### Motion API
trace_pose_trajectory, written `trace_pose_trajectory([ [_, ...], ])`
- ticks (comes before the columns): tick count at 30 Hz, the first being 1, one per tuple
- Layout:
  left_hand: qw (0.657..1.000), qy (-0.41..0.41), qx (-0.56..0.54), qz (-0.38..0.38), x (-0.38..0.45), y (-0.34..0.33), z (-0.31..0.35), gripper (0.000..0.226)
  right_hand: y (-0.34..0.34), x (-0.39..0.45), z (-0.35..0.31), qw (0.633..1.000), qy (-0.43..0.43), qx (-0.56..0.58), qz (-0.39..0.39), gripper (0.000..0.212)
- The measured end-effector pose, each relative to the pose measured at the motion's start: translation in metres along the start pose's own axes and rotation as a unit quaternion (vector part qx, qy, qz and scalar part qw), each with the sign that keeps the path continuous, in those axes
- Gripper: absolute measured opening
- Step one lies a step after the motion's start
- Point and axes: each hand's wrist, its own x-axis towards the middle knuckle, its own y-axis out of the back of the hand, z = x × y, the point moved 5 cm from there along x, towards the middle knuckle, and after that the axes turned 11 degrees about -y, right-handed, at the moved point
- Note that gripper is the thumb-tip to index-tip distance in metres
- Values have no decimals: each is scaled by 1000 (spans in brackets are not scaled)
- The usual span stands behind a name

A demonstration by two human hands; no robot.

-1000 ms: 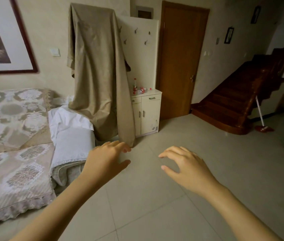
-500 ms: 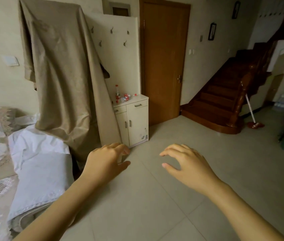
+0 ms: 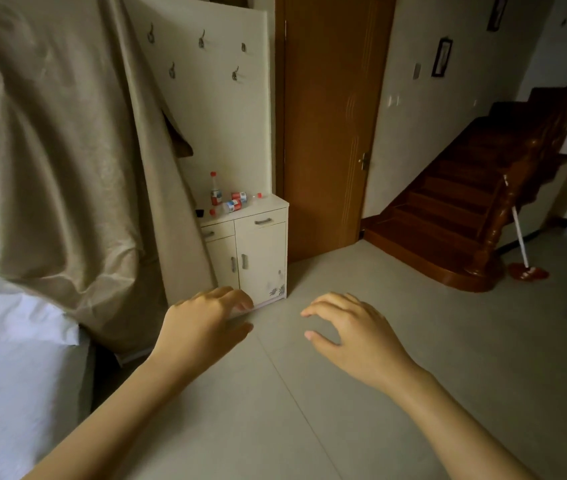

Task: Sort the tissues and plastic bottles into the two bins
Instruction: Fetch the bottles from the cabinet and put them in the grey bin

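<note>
Three plastic bottles with red caps rest on a small cream cabinet (image 3: 275, 206) against the far wall. One bottle (image 3: 216, 191) stands upright; two others (image 3: 237, 201) lie on their sides beside it. My left hand (image 3: 204, 323) and my right hand (image 3: 351, 332) are stretched out in front of me above the tiled floor, palms down, fingers relaxed and slightly curved, holding nothing. Both hands are well short of the cabinet. No tissues and no bins show in this view.
A beige cloth (image 3: 67, 150) hangs over a tall frame at left, above a white-covered cushion (image 3: 8, 341). A brown door (image 3: 330, 116) stands right of the cabinet. A wooden staircase (image 3: 465, 202) rises at right, with a red mop (image 3: 526, 270) at its foot.
The view has swung right and moved closer to the cabinet; the sofa and wall picture have left the frame. Both hands keep the same outstretched pose.
</note>
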Motion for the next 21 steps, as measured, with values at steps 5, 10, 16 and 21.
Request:
trace_pose_trajectory([
  [5, 999, 42, 13, -13, 55, -35, -47, 30, -25, 79, 36, 1000, 17, 7, -19, 27],
  [10, 997, 66, 19, -26, 104, -74, -107, 41, -56, 159, 62, 999, 39, 6, -29, 25],
  [16, 996, 91, -7, -24, 183, -118, -180, 31, -86, 265, 101, 998, 43, -5, -46, 25],
  [21, 995, 89, -17, -35, 259, -154, -230, 26, -104, 343, 134, 998, 30, -4, -53, 25],
])
